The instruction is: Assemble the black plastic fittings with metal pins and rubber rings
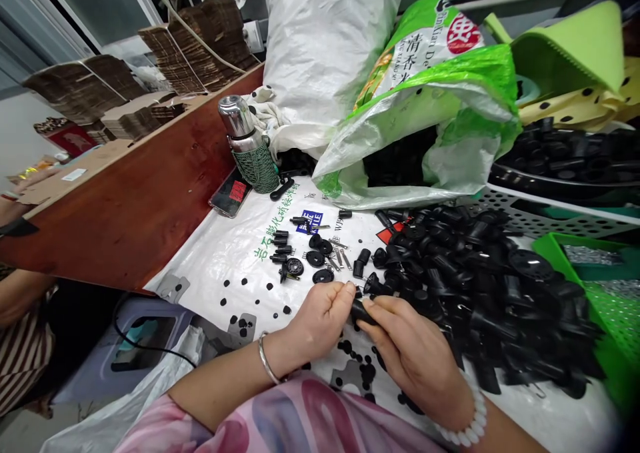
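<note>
In my right hand (420, 346), thumb and fingers grip a short black cylindrical plastic part (362, 313). My left hand (323, 316) is closed right against the near left end of that part; what its fingers pinch is hidden. Just beyond the hands lie small black round caps (315, 258), thin metal strips (345, 258) and short black plugs (283, 249), some with brass-coloured pins. To the right spreads a big heap of black plastic parts (465, 273), partly behind my right hand.
Behind stand a steel flask (237, 123) in a green net, a phone (230, 193) and an open green-and-white bag (425, 173) of black parts. A green tray (610, 306) of small metal pieces borders the right. A wooden board (125, 193) rises left; another person's arm (23, 296) is beyond.
</note>
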Motion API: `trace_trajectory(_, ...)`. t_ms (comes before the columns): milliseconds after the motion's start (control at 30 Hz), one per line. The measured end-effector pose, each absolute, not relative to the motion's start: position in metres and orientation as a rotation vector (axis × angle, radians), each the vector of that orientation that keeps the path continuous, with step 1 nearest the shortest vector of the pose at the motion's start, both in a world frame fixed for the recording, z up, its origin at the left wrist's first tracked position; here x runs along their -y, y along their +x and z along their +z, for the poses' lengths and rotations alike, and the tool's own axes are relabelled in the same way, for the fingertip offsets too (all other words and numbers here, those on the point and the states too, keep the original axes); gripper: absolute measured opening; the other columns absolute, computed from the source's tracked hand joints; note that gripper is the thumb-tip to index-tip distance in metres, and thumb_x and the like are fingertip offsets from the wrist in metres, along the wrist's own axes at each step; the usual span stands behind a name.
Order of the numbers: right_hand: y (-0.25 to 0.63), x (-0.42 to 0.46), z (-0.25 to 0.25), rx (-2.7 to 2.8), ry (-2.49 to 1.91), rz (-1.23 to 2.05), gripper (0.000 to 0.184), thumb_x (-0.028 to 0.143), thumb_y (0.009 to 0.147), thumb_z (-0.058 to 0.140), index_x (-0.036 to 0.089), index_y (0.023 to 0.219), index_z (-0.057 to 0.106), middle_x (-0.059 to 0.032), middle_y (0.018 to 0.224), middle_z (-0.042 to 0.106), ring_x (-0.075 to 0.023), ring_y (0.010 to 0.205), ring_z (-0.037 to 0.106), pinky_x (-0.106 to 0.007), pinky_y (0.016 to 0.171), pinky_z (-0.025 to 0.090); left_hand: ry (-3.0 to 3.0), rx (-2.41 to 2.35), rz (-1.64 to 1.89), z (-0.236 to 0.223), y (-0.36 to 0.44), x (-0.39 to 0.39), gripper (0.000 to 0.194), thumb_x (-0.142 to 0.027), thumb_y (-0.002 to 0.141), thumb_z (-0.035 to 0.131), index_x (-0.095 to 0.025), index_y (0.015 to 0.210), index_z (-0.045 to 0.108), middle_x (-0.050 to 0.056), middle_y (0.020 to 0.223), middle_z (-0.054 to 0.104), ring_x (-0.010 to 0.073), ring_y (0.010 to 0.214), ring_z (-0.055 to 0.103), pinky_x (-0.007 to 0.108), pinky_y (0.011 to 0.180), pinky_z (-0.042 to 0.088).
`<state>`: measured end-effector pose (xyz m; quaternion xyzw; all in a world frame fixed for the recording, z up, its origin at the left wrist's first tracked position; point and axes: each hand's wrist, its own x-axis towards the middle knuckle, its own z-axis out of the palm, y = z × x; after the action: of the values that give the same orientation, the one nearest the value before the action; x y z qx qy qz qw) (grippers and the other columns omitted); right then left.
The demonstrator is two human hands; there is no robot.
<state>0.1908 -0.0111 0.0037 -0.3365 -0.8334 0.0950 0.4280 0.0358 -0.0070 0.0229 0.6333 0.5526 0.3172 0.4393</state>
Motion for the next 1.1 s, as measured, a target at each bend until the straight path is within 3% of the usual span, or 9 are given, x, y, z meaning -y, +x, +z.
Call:
trace_trajectory(267, 0.191, 0.007, 0.001, 1.983, -0.957, 0.741, 0.013, 0.018, 0.083, 0.054, 0.018, 0.096, 0.055, -0.0032, 0.079, 0.057, -0.0113, 0.059, 0.054, -0.025, 0.055, 0.047, 1.946, -1.446, 0.778, 0.016, 0.032, 0.008, 0.034, -0.029, 0.092, 0.029, -0.019, 0.059, 0.030, -0.005, 0.053, 0.034, 0.0093, 0.049, 0.032, 0.024, 0.048, 0.026)
trace_trajectory(400, 0.192, 0.006, 0.004, 1.889, -1.031, 0.895, 0.017, 0.023, 0.083, 0.055, 0.019, 0.099, 0.058, -0.0018, 0.077, 0.057, -0.0104, 0.058, 0.053, -0.024, 0.054, 0.047, 2.068, -1.455, 0.695, 0.021, 0.019, 0.008, 0.035, -0.031, 0.092, 0.030, -0.018, 0.061, 0.041, -0.002, 0.057, 0.044, 0.0108, 0.053, 0.041, 0.024, 0.053, 0.032)
trace_trajectory(500, 0.196, 0.004, 0.009, 1.684, -1.150, 1.019, 0.021, 0.028, 0.080, 0.059, 0.019, 0.099, 0.060, 0.0008, 0.065, 0.056, -0.0101, 0.052, 0.052, -0.022, 0.049, 0.045, 2.036, -1.536, 0.851, 0.025, 0.000, 0.007, 0.033, -0.032, 0.092, 0.032, -0.016, 0.071, 0.053, 0.002, 0.066, 0.054, 0.0127, 0.061, 0.050, 0.025, 0.059, 0.038)
trace_trajectory(633, 0.200, 0.000, 0.015, 1.387, -1.256, 1.201, 0.027, 0.033, 0.075, 0.063, 0.017, 0.096, 0.060, 0.0034, 0.051, 0.055, -0.0107, 0.047, 0.053, -0.022, 0.047, 0.047, 1.914, -1.780, 1.089, 0.022, -0.032, 0.005, 0.028, -0.033, 0.090, 0.038, -0.015, 0.078, 0.057, 0.002, 0.067, 0.056, 0.0122, 0.061, 0.052, 0.024, 0.058, 0.041)
trace_trajectory(767, 0.198, -0.001, 0.014, 1.291, -1.256, 1.251, 0.028, 0.035, 0.073, 0.065, 0.016, 0.093, 0.061, 0.0021, 0.051, 0.058, -0.0116, 0.048, 0.056, -0.023, 0.050, 0.050, 2.011, -2.042, 0.910, 0.014, -0.049, 0.005, 0.026, -0.036, 0.084, 0.050, -0.016, 0.100, 0.056, 0.005, 0.087, 0.059, 0.0130, 0.065, 0.054, 0.027, 0.062, 0.046)
trace_trajectory(900, 0.195, 0.000, 0.013, 1.328, -1.269, 1.204, 0.028, 0.035, 0.072, 0.065, 0.016, 0.092, 0.061, 0.0011, 0.051, 0.058, -0.0122, 0.047, 0.056, -0.024, 0.048, 0.050, 2.142, -2.010, 0.614, 0.003, -0.051, 0.007, 0.030, -0.029, 0.084, 0.050, -0.018, 0.111, 0.055, 0.008, 0.100, 0.060, 0.0187, 0.084, 0.060, 0.033, 0.075, 0.050)
trace_trajectory(1100, 0.194, 0.003, 0.011, 1.412, -1.232, 1.194, 0.026, 0.033, 0.075, 0.064, 0.017, 0.096, 0.061, 0.0016, 0.054, 0.058, -0.0113, 0.049, 0.056, -0.022, 0.049, 0.049, 2.092, -1.913, 0.763, -0.007, -0.058, 0.013, 0.031, -0.022, 0.085, 0.049, -0.018, 0.114, 0.055, 0.009, 0.105, 0.061, 0.0203, 0.094, 0.059, 0.035, 0.081, 0.050)
